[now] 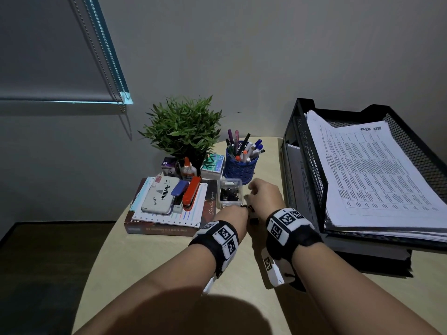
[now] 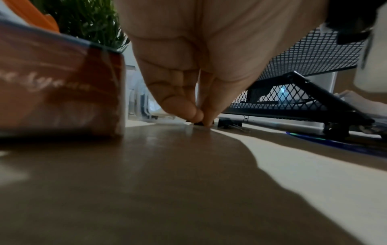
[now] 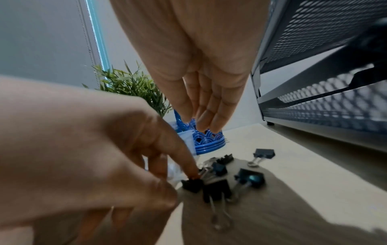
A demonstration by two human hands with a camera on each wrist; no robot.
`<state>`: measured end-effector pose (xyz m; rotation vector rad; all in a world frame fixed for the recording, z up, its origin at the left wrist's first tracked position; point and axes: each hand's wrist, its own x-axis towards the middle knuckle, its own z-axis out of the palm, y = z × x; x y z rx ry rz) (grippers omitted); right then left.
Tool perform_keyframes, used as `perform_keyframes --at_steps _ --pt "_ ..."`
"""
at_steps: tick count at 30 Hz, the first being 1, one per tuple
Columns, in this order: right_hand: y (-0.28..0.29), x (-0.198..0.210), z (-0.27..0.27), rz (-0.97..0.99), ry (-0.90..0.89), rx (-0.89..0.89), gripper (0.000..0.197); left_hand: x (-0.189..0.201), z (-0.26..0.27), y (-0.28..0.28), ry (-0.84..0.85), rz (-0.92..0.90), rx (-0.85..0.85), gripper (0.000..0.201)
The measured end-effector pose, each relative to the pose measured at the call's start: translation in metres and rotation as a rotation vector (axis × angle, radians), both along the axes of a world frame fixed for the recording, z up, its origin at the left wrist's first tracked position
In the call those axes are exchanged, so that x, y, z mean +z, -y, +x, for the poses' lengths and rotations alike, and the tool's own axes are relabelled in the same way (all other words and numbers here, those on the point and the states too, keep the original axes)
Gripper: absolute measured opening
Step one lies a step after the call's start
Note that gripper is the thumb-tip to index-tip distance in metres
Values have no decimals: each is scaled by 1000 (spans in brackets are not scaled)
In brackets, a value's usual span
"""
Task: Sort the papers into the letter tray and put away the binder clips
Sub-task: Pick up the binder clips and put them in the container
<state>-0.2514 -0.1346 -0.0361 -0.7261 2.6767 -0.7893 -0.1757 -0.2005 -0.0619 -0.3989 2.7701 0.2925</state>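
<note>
My left hand (image 3: 87, 149) reaches low toward twelve o'clock, its thumb and fingers (image 2: 178, 106) pinched together at their tips. My right hand (image 1: 264, 193) hovers just beside it at two o'clock, fingers (image 3: 211, 106) straight, together, pointing down.

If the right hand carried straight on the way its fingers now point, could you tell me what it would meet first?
Probably the blue pen holder: the right hand hangs open, fingers aimed at it above the loose binder clips. Depth is unclear.

clips (image 3: 217, 180) on table (image 1: 150, 262), tray (image 1: 312, 165) right
</note>
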Motion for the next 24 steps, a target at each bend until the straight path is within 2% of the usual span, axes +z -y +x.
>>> perform_keyframes --at_steps 4,6,10,13,20,24 --pt "-20 -15 3 234 45 32 20 2 1 -1 3 -34 3 26" --pt "-26 -20 9 283 68 71 23 2 1 -1 -1 -41 -7 27" --pt "-31 -25 15 289 33 102 26 1 6 -4 -65 7 26 27" --pt "-32 -27 16 301 -6 128 23 -1 8 -7 -100 3 -12 28" --pt "-39 -30 21 316 -64 185 22 0 9 -10 -53 -35 -73 25" --pt "-44 -31 23 301 -46 168 25 2 17 -5 -86 53 -28 20"
